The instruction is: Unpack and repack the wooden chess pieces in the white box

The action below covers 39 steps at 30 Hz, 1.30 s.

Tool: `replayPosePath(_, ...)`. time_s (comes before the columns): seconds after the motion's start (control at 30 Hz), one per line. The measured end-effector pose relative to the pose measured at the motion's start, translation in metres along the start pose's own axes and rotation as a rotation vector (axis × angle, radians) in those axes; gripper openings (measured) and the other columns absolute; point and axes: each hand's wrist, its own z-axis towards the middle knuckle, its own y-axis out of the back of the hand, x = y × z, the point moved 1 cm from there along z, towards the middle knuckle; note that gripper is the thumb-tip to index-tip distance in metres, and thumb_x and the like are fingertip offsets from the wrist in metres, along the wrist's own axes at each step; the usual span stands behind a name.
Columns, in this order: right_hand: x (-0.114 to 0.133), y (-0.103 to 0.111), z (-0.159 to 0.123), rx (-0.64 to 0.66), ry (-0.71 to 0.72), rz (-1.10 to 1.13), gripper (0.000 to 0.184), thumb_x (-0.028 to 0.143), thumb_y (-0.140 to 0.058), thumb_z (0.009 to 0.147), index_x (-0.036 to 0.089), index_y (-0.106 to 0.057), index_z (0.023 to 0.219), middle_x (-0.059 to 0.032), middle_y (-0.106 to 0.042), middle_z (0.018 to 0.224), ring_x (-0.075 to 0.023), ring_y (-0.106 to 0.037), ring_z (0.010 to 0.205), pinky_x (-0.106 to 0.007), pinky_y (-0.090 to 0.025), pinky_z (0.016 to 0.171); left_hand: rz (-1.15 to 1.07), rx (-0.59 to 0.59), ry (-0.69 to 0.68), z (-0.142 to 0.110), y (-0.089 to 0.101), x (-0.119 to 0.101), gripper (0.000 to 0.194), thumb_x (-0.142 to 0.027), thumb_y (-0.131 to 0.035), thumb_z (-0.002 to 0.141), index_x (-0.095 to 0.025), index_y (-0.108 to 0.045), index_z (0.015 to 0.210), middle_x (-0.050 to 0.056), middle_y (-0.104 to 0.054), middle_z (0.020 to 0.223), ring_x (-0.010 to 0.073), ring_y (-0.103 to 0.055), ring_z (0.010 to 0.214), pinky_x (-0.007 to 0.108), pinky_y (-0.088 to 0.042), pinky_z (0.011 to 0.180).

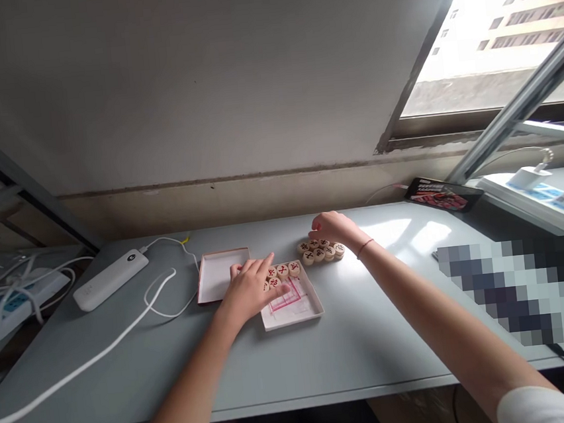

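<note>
Head view: hands apart, neither clearly gripping. Left hand point(252, 291) spread low over white tray point(307, 310), fingers point(267, 265) just beside its row of wooden chess discs point(282, 270). Right hand point(332, 228) cupped on disc cluster point(322, 253), right of tray. Red-edged lid point(217, 274) adjoins tray, on grey surface point(374, 342)

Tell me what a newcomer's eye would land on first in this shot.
The two hands at the middle of the grey desk stand out first: the left hand lies over wooden Chinese chess pieces in a shallow white box marked with red lines. The right hand touches a cluster of the same pieces just beyond. At the top right, a bright window also draws the eye.
</note>
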Motion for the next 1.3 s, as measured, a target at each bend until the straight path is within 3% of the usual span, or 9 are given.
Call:
replayPosePath(0.33, -0.006, -0.010, 0.015, -0.019, 0.026, -0.008, 0.032, 0.028, -0.070, 0.074, 0.016, -0.071, 0.103, -0.0108, -0.072, 0.097, -0.0224, -0.066, 0.082, -0.026, -0.044, 0.063, -0.005, -0.087, -0.028, 0.000, 0.001, 0.000, 0.068, -0.068, -0.023, 0.091, -0.025, -0.053, 0.133, 0.009, -0.064, 0.124, 0.0265, -0.052, 0.116, 0.046, -0.036, 0.095)
replayPosePath(0.5, 0.004, -0.002, -0.001, -0.172, 0.156, 0.254, 0.028, 0.030, -0.058, 0.086, 0.018, -0.067, 0.109, -0.0026, -0.072, 0.080, -0.0136, -0.064, 0.063, -0.022, -0.044, 0.062, -0.030, -0.166, -0.069, 0.003, 0.002, -0.004, 0.062, -0.064, -0.027, 0.092, -0.024, -0.059, 0.126, 0.009, -0.065, 0.119, 0.0258, -0.053, 0.114, 0.044, -0.037, 0.095)
replayPosePath(0.6, 0.009, -0.006, -0.010, -0.155, 0.200, 0.277, 0.021, 0.024, -0.053, 0.086, 0.017, -0.071, 0.097, -0.0021, -0.070, 0.069, -0.0122, -0.061, 0.055, -0.021, -0.041, 0.057, -0.047, -0.172, -0.087, 0.004, 0.001, -0.007, 0.057, -0.061, -0.031, 0.093, -0.023, -0.061, 0.123, 0.009, -0.066, 0.117, 0.0247, -0.054, 0.112, 0.043, -0.038, 0.094)
replayPosePath(0.7, 0.010, -0.008, -0.011, -0.170, 0.222, 0.218, 0.020, 0.023, -0.054, 0.084, 0.017, -0.073, 0.083, -0.0047, -0.072, 0.076, -0.0142, -0.062, 0.063, -0.022, -0.039, 0.058, -0.059, -0.163, -0.089, 0.003, -0.002, -0.010, 0.047, -0.054, -0.037, 0.095, -0.023, -0.063, 0.119, 0.007, -0.067, 0.114, 0.0236, -0.056, 0.110, 0.042, -0.041, 0.092)
replayPosePath(0.8, 0.010, -0.004, -0.006, -0.197, 0.222, 0.219, 0.022, 0.025, -0.053, 0.085, 0.018, -0.073, 0.082, -0.0051, -0.073, 0.083, -0.0152, -0.062, 0.071, -0.022, -0.039, 0.062, -0.076, -0.217, -0.058, 0.007, -0.003, -0.006, 0.035, -0.043, -0.042, 0.096, -0.024, -0.065, 0.114, 0.006, -0.067, 0.112, 0.0224, -0.058, 0.106, 0.039, -0.044, 0.091)
replayPosePath(0.9, 0.020, 0.001, -0.004, -0.161, 0.282, 0.226, 0.024, 0.035, -0.055, 0.086, 0.019, -0.073, 0.087, -0.0042, -0.073, 0.089, -0.0155, -0.063, 0.075, -0.022, -0.039, 0.064, -0.087, -0.275, -0.045, 0.023, -0.002, 0.008, 0.031, -0.029, -0.042, 0.095, -0.022, -0.063, 0.118, 0.007, -0.066, 0.110, 0.0217, -0.059, 0.104, 0.038, -0.045, 0.094)
replayPosePath(1.03, 0.049, -0.002, -0.007, -0.028, 0.387, 0.104, 0.034, 0.049, -0.061, 0.082, 0.022, -0.069, 0.101, -0.0050, -0.072, 0.093, -0.0183, -0.064, 0.077, -0.024, -0.039, 0.064, -0.107, -0.221, -0.004, 0.065, -0.002, 0.031, 0.039, -0.016, -0.038, 0.093, -0.023, -0.060, 0.124, 0.007, -0.064, 0.115, 0.0196, -0.061, 0.106, 0.033, -0.048, 0.093)
replayPosePath(1.17, 0.070, -0.012, -0.010, 0.019, 0.436, -0.124, 0.021, 0.036, -0.060, 0.085, 0.021, -0.070, 0.094, -0.0075, -0.072, 0.087, -0.0229, -0.066, 0.084, -0.029, -0.039, 0.073, -0.039, -0.072, -0.040, 0.104, -0.009, 0.041, 0.041, -0.015, -0.043, 0.091, -0.027, -0.058, 0.127, 0.005, -0.063, 0.122, 0.0207, -0.059, 0.109, 0.035, -0.046, 0.096)
replayPosePath(1.3, 0.072, -0.013, -0.012, 0.029, 0.480, -0.149, 0.019, 0.031, -0.057, 0.088, 0.021, -0.071, 0.095, -0.0080, -0.073, 0.091, -0.0237, -0.066, 0.088, -0.030, -0.039, 0.076, -0.056, 0.029, -0.109, 0.120, -0.013, 0.037, 0.027, -0.018, -0.055, 0.085, -0.026, -0.070, 0.106, 0.004, -0.068, 0.108, 0.0220, -0.061, 0.102, 0.034, -0.048, 0.093)
